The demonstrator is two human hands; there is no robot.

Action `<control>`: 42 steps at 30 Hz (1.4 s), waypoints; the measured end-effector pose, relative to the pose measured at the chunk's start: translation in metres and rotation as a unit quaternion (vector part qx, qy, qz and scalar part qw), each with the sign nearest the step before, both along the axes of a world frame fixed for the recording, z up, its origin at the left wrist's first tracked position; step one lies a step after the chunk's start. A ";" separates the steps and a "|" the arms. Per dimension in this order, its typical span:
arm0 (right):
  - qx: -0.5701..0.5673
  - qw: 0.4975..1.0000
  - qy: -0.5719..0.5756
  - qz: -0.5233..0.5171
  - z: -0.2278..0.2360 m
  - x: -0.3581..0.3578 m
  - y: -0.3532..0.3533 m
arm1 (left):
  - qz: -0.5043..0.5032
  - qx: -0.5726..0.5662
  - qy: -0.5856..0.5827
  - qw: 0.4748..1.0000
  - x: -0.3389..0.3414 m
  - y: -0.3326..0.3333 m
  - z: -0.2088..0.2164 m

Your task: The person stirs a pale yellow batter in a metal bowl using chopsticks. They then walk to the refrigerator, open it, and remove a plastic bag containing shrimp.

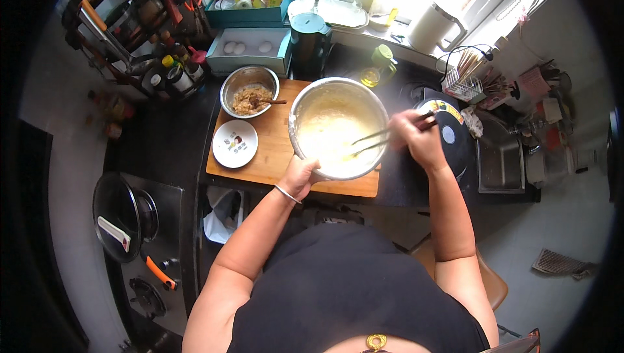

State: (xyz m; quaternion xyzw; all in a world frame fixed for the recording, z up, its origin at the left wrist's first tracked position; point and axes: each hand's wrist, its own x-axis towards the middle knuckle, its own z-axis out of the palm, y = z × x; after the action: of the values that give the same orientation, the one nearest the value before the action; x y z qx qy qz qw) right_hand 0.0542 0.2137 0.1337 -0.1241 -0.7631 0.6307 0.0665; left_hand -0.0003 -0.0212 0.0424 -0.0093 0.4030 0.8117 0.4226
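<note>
A large metal mixing bowl (351, 175) with pale yellow, sticky-looking dough or batter (330, 125) stands on the right part of a wooden cutting board (276, 138). My left hand (301, 176) grips its near-left rim, thumb on top. In my right hand (416, 138), slightly blurred, is a pair of chopsticks (372, 136), their tips down in the mixture. Left of the bowl sit a smaller steel bowl (224, 96) of brownish chopped food with a spoon (273, 101) in it, and a small white plate (233, 158) with a printed pattern.
Behind the board are an egg box (247, 64), a dark pitcher with a blue lid (311, 25) and an oil bottle (377, 70). A round black appliance (450, 135) and a sink (500, 161) lie to the right. At left is a stove with a black pan (117, 207).
</note>
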 end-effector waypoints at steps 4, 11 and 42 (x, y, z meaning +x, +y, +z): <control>-0.019 0.989 0.138 -0.052 -0.017 -0.013 -0.027 | 0.003 -0.018 0.029 0.999 0.007 0.009 -0.010; 0.006 0.988 0.135 -0.073 -0.020 -0.014 -0.003 | -0.015 -0.026 0.005 1.000 0.000 0.002 -0.005; 0.010 0.999 0.021 -0.025 -0.009 -0.011 -0.003 | -0.024 -0.038 0.001 0.999 -0.006 -0.008 -0.010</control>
State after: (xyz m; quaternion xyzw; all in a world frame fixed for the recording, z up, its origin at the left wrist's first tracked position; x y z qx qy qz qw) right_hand 0.0433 0.2112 0.1246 -0.1292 -0.7646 0.6235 0.0997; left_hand -0.0065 -0.0293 0.0326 -0.0151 0.4342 0.7856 0.4406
